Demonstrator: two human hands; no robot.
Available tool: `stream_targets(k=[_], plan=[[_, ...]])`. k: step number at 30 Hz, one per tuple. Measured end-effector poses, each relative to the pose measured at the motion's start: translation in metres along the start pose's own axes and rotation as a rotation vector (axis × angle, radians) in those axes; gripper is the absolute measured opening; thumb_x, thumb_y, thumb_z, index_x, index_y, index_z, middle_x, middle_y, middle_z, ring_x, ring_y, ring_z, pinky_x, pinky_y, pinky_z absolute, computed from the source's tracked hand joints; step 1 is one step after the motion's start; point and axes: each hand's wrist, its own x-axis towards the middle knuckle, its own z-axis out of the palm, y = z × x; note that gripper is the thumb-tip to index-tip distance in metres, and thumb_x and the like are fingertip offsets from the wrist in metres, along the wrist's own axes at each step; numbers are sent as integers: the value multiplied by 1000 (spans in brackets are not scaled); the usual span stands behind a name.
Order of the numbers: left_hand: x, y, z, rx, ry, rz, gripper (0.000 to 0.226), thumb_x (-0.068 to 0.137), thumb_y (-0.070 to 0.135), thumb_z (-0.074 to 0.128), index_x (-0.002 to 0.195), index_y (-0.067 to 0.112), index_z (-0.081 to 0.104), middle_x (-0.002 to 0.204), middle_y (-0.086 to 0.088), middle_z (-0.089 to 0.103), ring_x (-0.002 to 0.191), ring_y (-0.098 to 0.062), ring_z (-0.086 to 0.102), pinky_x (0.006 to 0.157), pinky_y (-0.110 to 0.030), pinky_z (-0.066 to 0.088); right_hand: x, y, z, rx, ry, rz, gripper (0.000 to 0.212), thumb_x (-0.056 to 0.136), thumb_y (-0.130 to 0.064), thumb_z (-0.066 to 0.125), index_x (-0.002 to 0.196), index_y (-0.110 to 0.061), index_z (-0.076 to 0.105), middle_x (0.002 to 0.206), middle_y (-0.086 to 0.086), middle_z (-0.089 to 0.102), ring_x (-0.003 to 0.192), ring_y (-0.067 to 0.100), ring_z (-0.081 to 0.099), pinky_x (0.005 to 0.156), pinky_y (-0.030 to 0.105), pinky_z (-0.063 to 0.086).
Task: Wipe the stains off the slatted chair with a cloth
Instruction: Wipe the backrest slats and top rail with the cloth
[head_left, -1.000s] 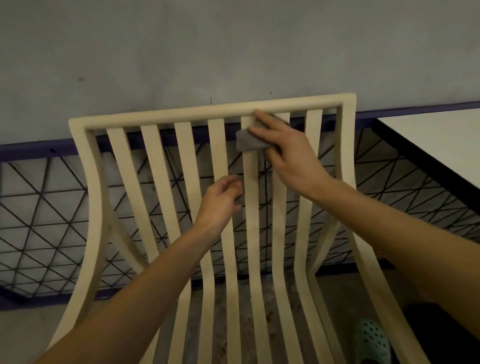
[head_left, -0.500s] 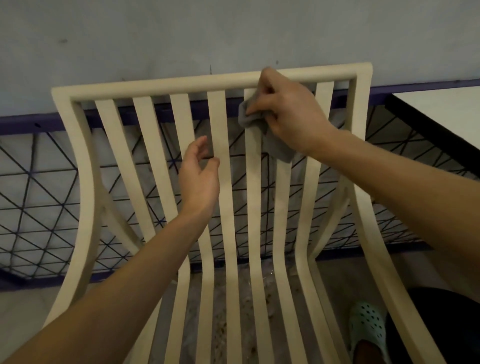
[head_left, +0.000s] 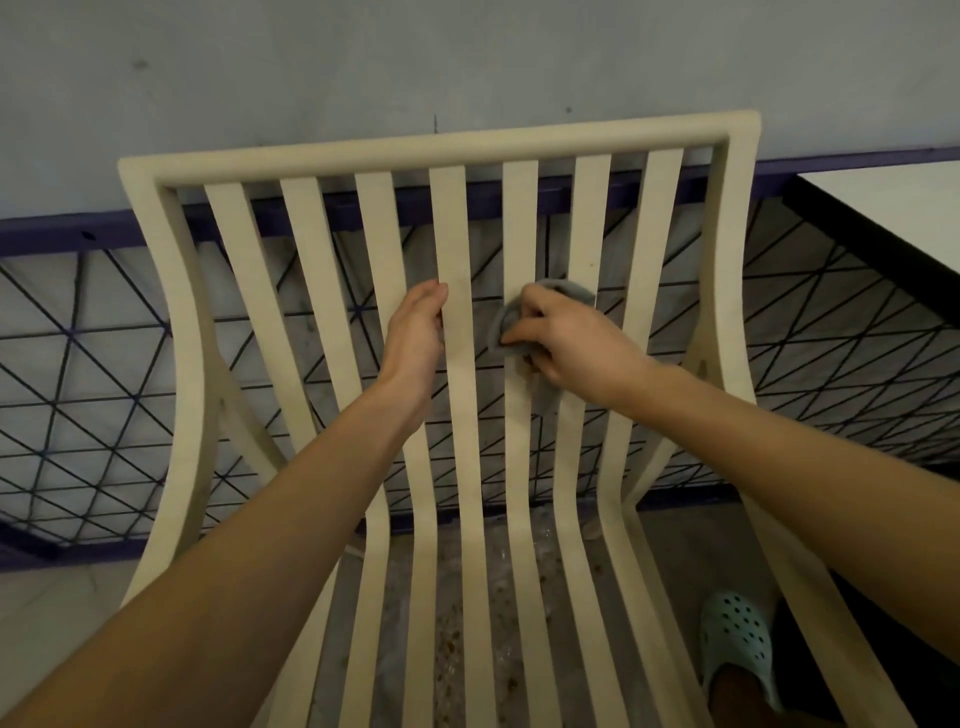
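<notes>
Seven cream slats run down the back of the slatted chair (head_left: 441, 148) in front of you, and both of your hands sit about midway down that back, near each other but not touching. Your left hand (head_left: 413, 338) lies in the gap left of the fourth slat (head_left: 451, 228), counting from your left. Its fingers curl around that slat's left edge and the thumb rests along the front, so it has hold of the slat. Your right hand (head_left: 576, 348) is closed around the grey cloth (head_left: 569, 290), bunching it and pressing it against the fifth slat (head_left: 519, 228). Folds of the cloth show above your knuckles, beside your fingertips and just under the heel of the hand. Whether the cloth also touches the sixth slat you cannot tell, since your hand covers that spot. Behind the chair back stands a dark lattice railing (head_left: 62, 236) with a plain grey wall (head_left: 311, 62) above it. The corner of a white table (head_left: 893, 208) with a dark edge sits at the right, well apart from your hands. Between the seat slats the floor (head_left: 449, 629) shows brown specks, and a pale green clog (head_left: 735, 644) is visible at the lower right beside the chair frame.
</notes>
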Motion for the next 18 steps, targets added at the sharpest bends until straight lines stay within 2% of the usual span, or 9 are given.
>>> stream_targets(k=[2, 5, 7, 9, 11, 14, 16, 18], plan=[[1, 0, 1, -10, 12, -12, 31, 102, 28, 45, 126, 13, 57, 109, 1, 66, 102, -13, 62, 92, -31, 48, 10, 5, -12, 5, 39, 27, 26, 87, -4, 63, 111, -8, 71, 103, 12, 54, 91, 28, 55, 78, 44, 52], [2, 1, 2, -15, 19, -36, 24, 102, 30, 43, 115, 19, 60, 108, 1, 67, 102, -15, 62, 93, -33, 48, 30, 7, -35, 47, 189, 76, 25, 89, -6, 61, 113, -8, 68, 106, 13, 55, 96, 26, 56, 85, 37, 50], [2, 1, 2, -15, 14, -49, 22, 102, 32, 42, 108, 23, 62, 105, 2, 68, 99, -13, 63, 88, -32, 49, 40, 6, -40, 77, 269, 102, 25, 89, -7, 61, 113, -8, 67, 107, 12, 56, 96, 24, 56, 86, 32, 49], [2, 1, 2, -19, 16, -56, 21, 102, 31, 42, 100, 25, 62, 98, 3, 68, 92, -12, 63, 81, -29, 48, 42, 4, -33, 76, 281, 118, 24, 87, -6, 63, 110, -7, 68, 105, 12, 57, 95, 25, 56, 83, 30, 46], [1, 3, 3, 0, 34, -50, 21, 101, 32, 43, 101, 25, 63, 103, 1, 68, 96, -14, 63, 88, -33, 50, 37, 2, -18, 76, 266, 122, 22, 86, -7, 65, 108, -7, 69, 104, 12, 57, 95, 24, 55, 82, 26, 39], [0, 3, 5, 40, 57, -35, 29, 100, 34, 44, 120, 20, 60, 121, -3, 65, 113, -19, 59, 106, -43, 43, 18, -4, 4, 131, 240, 146, 23, 87, -11, 66, 110, -8, 68, 106, 8, 54, 95, 16, 51, 84, 20, 35], [2, -1, 5, 68, 59, -37, 30, 99, 34, 45, 121, 19, 58, 123, -4, 63, 117, -23, 57, 108, -47, 41, 4, -11, 22, 151, 210, 162, 27, 88, -12, 65, 115, -8, 65, 108, 8, 50, 96, 16, 51, 82, 24, 43], [2, -2, 7, 76, 61, -35, 16, 99, 31, 47, 108, 23, 58, 114, -3, 63, 116, -27, 57, 106, -48, 42, -9, -17, 40, 151, 177, 178, 30, 89, -12, 64, 118, -6, 63, 110, 9, 47, 96, 21, 53, 81, 32, 51]])
